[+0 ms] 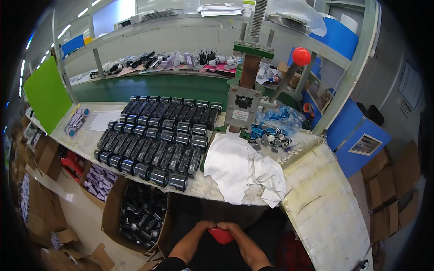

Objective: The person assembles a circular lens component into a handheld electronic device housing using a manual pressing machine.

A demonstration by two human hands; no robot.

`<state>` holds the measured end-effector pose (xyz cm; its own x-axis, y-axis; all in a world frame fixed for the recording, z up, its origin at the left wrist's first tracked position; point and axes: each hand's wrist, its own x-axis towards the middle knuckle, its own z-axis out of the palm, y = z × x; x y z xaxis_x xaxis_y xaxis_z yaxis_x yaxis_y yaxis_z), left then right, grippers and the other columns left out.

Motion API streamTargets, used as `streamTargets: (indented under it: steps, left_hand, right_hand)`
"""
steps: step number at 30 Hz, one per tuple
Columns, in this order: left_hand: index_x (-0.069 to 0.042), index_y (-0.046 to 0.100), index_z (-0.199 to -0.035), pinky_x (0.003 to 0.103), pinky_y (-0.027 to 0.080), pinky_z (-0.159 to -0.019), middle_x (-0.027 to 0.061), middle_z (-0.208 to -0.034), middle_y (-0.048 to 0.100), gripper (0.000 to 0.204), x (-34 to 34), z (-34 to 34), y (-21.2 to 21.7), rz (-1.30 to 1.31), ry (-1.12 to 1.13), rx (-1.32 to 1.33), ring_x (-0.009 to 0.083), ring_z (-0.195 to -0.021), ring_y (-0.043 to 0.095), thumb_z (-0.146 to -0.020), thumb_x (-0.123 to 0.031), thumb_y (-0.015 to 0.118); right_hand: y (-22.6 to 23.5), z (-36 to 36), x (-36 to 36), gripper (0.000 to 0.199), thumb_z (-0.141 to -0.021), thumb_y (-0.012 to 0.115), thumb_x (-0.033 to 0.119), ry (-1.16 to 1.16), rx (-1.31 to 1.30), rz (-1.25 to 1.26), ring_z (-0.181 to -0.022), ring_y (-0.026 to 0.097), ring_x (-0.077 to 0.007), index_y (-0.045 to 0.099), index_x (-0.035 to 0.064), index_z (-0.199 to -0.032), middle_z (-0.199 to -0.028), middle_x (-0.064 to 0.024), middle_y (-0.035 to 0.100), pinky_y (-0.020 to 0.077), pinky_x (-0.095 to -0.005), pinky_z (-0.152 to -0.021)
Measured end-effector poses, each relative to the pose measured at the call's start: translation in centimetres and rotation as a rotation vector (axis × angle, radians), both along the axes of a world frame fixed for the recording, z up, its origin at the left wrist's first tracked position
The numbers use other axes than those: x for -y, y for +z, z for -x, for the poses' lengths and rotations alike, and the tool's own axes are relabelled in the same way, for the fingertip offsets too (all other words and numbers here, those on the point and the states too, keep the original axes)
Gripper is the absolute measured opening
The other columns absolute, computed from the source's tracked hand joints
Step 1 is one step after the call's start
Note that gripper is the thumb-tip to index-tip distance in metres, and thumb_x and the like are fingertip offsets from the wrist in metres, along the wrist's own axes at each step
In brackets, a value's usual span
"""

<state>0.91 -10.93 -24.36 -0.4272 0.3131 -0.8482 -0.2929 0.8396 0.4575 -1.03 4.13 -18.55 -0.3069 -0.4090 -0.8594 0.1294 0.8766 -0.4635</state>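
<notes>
Both hands are low in the picture, below the table's front edge, side by side. My left hand and my right hand meet at the far edge of a smooth red object, whose kind I cannot make out. The fingers look curled over its edge, though their tips are hidden. On the table ahead of them, a crumpled white cloth hangs over the front edge. Left of it stand rows of black cylindrical-ended devices. Behind the cloth rises a hand press with a red-knobbed lever.
Small round caps and a blue plastic bag lie right of the press. Under the table's left side sits a cardboard box of black devices. A yellowed, wrapped side table extends at right. A green panel stands left.
</notes>
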Motion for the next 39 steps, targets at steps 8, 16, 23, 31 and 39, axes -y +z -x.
streamTargets:
  steps: [8, 16, 23, 31, 39]
  left_hand:
    - [-0.010, 0.059, -0.123, 0.038, 0.041, -0.097, 0.0135, -0.128, 0.056, 0.045, -0.5, -0.1, 2.9, 0.055, -0.054, -0.106, 0.0273, -0.118, 0.054, -0.089, -0.035, 0.043]
    - [-0.008, 0.062, -0.118, 0.039, 0.042, -0.096, 0.0148, -0.125, 0.058, 0.044, -1.0, 0.1, 1.7, 0.088, -0.114, -0.173, 0.0280, -0.116, 0.055, -0.089, -0.033, 0.042]
    - [-0.007, 0.062, -0.118, 0.039, 0.042, -0.096, 0.0161, -0.125, 0.057, 0.045, -0.7, -0.1, 1.6, 0.077, -0.159, -0.231, 0.0294, -0.116, 0.055, -0.090, -0.033, 0.039]
    - [-0.006, 0.063, -0.116, 0.040, 0.042, -0.097, 0.0181, -0.123, 0.057, 0.045, -0.4, -0.5, 2.0, 0.069, -0.123, -0.281, 0.0300, -0.115, 0.056, -0.090, -0.033, 0.039]
    - [-0.007, 0.064, -0.116, 0.039, 0.040, -0.099, 0.0171, -0.123, 0.058, 0.046, -0.7, -0.4, 0.0, 0.122, -0.127, -0.276, 0.0305, -0.116, 0.055, -0.088, -0.033, 0.039]
  right_hand:
    - [1.5, -0.6, 0.1, 0.058, -0.094, 0.031, 0.047, 0.030, -0.141, -0.032, -0.126, 0.045, -0.0316, 0.050, 0.0081, -0.132, -0.136, -0.0173, 0.047, 0.0332, -0.0408, -0.104]
    - [-1.8, -0.7, -0.5, 0.062, -0.094, 0.028, 0.050, 0.042, -0.211, -0.053, -0.125, 0.046, -0.0338, 0.053, 0.0047, -0.128, -0.135, -0.0195, 0.048, 0.0333, -0.0407, -0.105]
    - [-1.4, -0.5, -0.3, 0.063, -0.094, 0.027, 0.051, 0.052, -0.221, -0.065, -0.124, 0.046, -0.0340, 0.053, 0.0042, -0.128, -0.134, -0.0202, 0.048, 0.0333, -0.0398, -0.105]
    - [1.0, -1.0, 0.1, 0.063, -0.092, 0.031, 0.053, 0.036, -0.312, -0.084, -0.124, 0.047, -0.0321, 0.054, 0.0060, -0.127, -0.133, -0.0185, 0.050, 0.0352, -0.0393, -0.103]
    - [0.1, -2.8, 0.1, 0.067, -0.084, 0.050, 0.051, -0.162, -0.926, -0.054, -0.126, 0.043, -0.0367, 0.046, 0.0066, -0.133, -0.137, -0.0213, 0.044, 0.0362, -0.0435, -0.104]
